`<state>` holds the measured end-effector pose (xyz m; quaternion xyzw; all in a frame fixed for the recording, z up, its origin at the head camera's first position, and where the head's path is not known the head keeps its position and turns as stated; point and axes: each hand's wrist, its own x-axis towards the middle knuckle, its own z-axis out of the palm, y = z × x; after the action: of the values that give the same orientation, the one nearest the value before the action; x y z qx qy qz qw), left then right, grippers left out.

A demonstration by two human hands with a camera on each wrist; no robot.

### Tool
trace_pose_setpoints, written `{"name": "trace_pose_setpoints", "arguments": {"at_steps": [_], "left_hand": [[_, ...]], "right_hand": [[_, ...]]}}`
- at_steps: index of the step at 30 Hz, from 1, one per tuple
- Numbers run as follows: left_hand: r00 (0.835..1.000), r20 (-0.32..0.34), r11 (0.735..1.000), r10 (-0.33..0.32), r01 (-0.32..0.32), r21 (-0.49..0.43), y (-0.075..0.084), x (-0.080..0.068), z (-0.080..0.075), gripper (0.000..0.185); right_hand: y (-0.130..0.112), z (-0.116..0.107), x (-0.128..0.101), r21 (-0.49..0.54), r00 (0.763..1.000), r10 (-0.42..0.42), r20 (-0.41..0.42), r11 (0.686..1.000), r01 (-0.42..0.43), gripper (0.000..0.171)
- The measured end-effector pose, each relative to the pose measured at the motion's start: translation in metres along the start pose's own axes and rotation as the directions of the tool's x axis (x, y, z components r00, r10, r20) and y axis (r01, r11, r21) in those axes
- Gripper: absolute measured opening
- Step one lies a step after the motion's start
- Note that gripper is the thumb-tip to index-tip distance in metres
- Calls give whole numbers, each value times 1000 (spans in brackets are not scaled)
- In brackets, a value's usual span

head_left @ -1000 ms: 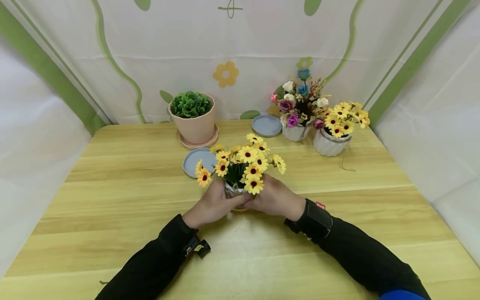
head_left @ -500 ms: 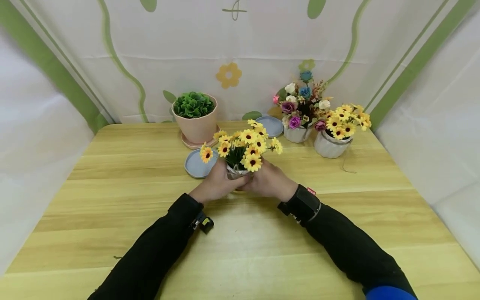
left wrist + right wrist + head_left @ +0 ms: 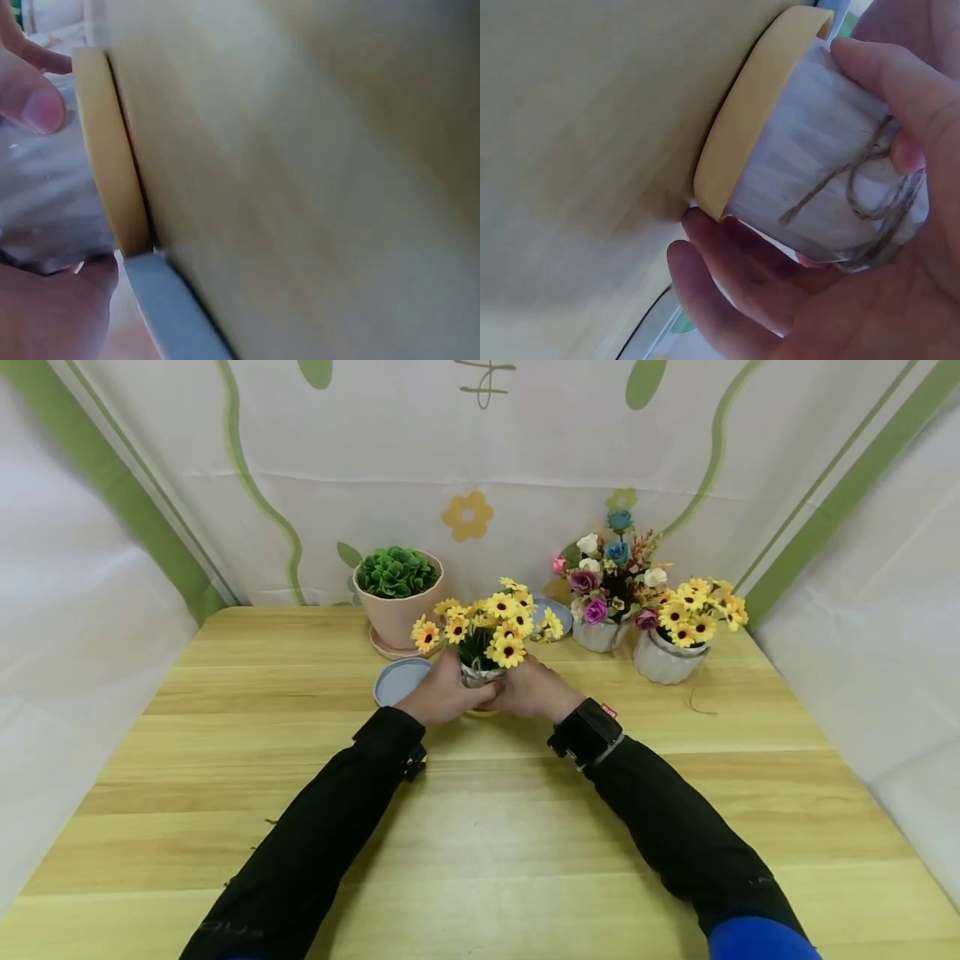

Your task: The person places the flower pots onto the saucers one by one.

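A small whitish flowerpot (image 3: 482, 676) with yellow, dark-centred flowers (image 3: 504, 627) is held between both hands. The left hand (image 3: 444, 692) grips its left side and the right hand (image 3: 536, 691) its right side, thumbs meeting at the front in the head view. Beneath the pot is a yellow saucer (image 3: 754, 112), close over the tabletop. In the right wrist view, a twine bow (image 3: 859, 176) hangs on the pot's wall, and fingertips of the right hand reach the saucer's edge. Beside the yellow saucer, a blue-grey saucer (image 3: 176, 311) shows in the left wrist view.
Behind stands a pink pot (image 3: 397, 618) with a green plant on a pink saucer (image 3: 386, 647). To the right are a white pot (image 3: 600, 635) of mixed flowers and another white pot (image 3: 667, 660) of yellow flowers. A second blue-grey saucer (image 3: 557, 618) lies partly hidden behind the held flowers.
Both hands have moved the flowerpot and its yellow saucer away from the person, towards the back of the table. The head view has shifted slightly. The other pots stay where they were.
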<state>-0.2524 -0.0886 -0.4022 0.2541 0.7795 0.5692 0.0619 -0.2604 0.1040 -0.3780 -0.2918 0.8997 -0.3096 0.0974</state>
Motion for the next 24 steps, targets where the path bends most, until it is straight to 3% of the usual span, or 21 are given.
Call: {"name": "trace_pose_setpoints", "arguments": {"at_steps": [6,10,13,15,18,22,24], "left_hand": [[1000,24,989,-6,2,149,-8,14,-10,73],[996,11,956,-88,81,281,-5,19,-18,89],[987,17,936,-159,145,322,0,22,-24,99],[981,30,927,-189,169,334,4,25,-28,101],[978,23,902,-209,184,391,5,30,-33,88],[967,-9,874,-254,234,425,5,35,-36,88],[956,-27,865,-293,277,419,6,36,-36,101]], "right_hand": [[4,-4,12,8,1000,8,8,1000,-8,81],[5,-6,23,13,1000,26,4,1000,-26,81],[5,-7,32,8,999,49,6,999,-49,79],[5,-8,37,8,998,60,-1,998,-60,79],[5,-8,47,9,997,78,-22,997,-78,81],[4,-7,58,-36,984,173,-35,984,-174,41],[3,-8,63,-65,974,225,-24,972,-226,27]]}}
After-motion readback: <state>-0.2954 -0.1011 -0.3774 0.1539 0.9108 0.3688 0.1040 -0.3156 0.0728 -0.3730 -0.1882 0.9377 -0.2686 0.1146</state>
